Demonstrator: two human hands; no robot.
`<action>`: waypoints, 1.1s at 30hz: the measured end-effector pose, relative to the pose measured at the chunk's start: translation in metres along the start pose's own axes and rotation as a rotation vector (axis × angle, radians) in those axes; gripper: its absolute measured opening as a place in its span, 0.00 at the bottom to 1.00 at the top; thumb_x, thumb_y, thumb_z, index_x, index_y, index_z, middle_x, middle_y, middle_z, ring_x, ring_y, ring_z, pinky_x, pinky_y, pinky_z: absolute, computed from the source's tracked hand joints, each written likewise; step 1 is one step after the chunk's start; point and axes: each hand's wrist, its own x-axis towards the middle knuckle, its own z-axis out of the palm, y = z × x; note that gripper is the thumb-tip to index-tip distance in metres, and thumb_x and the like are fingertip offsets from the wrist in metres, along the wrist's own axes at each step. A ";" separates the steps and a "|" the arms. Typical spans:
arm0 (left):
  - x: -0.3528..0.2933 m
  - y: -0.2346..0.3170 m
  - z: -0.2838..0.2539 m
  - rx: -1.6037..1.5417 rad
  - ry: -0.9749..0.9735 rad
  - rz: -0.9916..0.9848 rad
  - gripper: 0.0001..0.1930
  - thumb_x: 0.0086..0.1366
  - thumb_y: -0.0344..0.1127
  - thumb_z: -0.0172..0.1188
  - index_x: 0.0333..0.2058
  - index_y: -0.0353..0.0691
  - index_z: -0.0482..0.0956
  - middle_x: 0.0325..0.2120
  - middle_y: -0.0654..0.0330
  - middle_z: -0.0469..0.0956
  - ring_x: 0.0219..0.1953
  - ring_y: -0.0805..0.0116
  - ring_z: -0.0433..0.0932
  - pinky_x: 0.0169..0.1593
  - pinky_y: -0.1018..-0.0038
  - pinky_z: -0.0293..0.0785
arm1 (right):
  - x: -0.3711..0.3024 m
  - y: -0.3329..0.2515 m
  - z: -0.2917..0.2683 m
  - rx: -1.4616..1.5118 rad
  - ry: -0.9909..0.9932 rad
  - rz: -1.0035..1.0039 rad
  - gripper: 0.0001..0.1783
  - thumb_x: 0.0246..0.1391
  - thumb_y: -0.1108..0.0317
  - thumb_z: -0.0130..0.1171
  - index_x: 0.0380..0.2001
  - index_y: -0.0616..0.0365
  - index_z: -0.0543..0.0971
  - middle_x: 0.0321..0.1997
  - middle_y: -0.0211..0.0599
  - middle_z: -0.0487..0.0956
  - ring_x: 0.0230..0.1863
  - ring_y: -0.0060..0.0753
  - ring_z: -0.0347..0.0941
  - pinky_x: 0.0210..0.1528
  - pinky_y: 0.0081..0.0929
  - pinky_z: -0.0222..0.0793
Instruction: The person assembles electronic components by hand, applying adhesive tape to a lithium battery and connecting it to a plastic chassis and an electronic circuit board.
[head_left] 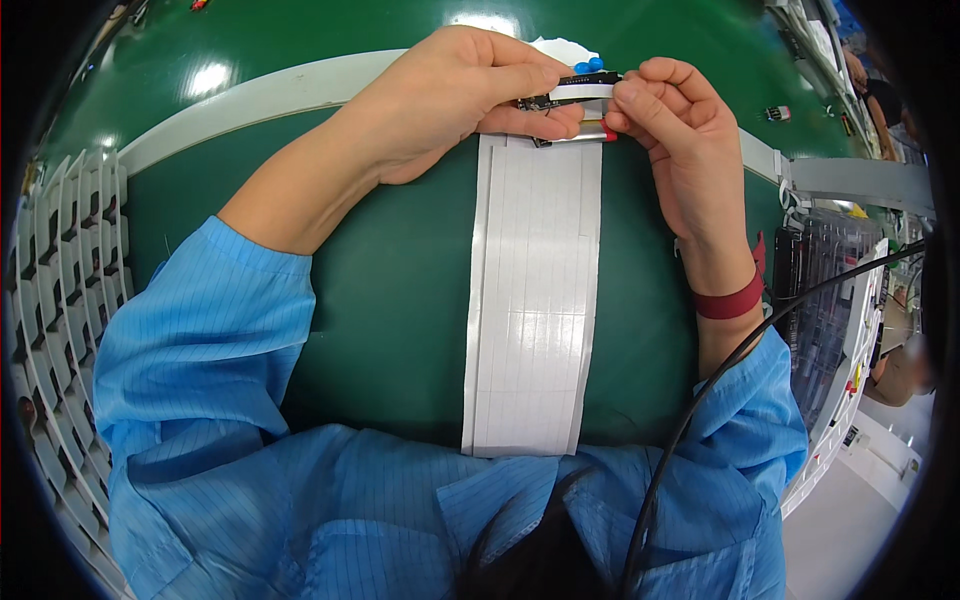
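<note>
Left grip (455,95) pinched on a circuit board (590,79) over the worktop (400,290); right grip (690,130) nearly closed at the white strip (585,91), hold unclear. Probably best: steady board by edges, keep strip flat.

Reaching forward with both arms, bent wide at the elbows. Slanting the left forearm (310,185) inward, holding the right forearm (725,335) nearly upright. Pinching between thumb and fingers with the left hand (485,85), pointed rightward; curling the fingers of the right hand (688,130) close beside it.
</note>
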 end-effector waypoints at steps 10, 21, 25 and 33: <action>-0.002 -0.004 0.003 -0.044 0.017 0.000 0.15 0.62 0.31 0.48 0.43 0.27 0.71 0.33 0.48 0.76 0.34 0.68 0.78 0.41 0.79 0.76 | -0.004 -0.002 0.007 -0.265 0.022 -0.252 0.12 0.44 0.81 0.58 0.34 0.66 0.70 0.31 0.35 0.74 0.30 0.17 0.70 0.34 0.11 0.69; 0.000 -0.004 0.001 -0.007 0.013 0.021 0.14 0.63 0.32 0.48 0.44 0.28 0.71 0.33 0.49 0.76 0.34 0.68 0.78 0.41 0.79 0.76 | 0.001 0.001 0.007 -0.346 0.061 -0.347 0.10 0.44 0.80 0.59 0.32 0.66 0.70 0.30 0.35 0.74 0.29 0.17 0.70 0.32 0.11 0.68; -0.004 -0.004 0.003 -0.016 0.055 0.059 0.14 0.62 0.33 0.49 0.43 0.29 0.72 0.33 0.50 0.77 0.34 0.69 0.78 0.39 0.79 0.76 | 0.003 -0.004 0.008 -0.598 0.200 -0.189 0.10 0.45 0.77 0.59 0.32 0.64 0.71 0.29 0.35 0.75 0.28 0.19 0.71 0.31 0.13 0.68; -0.004 0.016 -0.001 -0.271 -0.342 -0.226 0.17 0.57 0.28 0.53 0.45 0.28 0.64 0.35 0.49 0.75 0.34 0.63 0.79 0.33 0.78 0.80 | 0.003 -0.032 -0.018 0.070 -0.266 0.166 0.07 0.46 0.77 0.58 0.30 0.62 0.73 0.26 0.34 0.77 0.27 0.24 0.74 0.32 0.15 0.70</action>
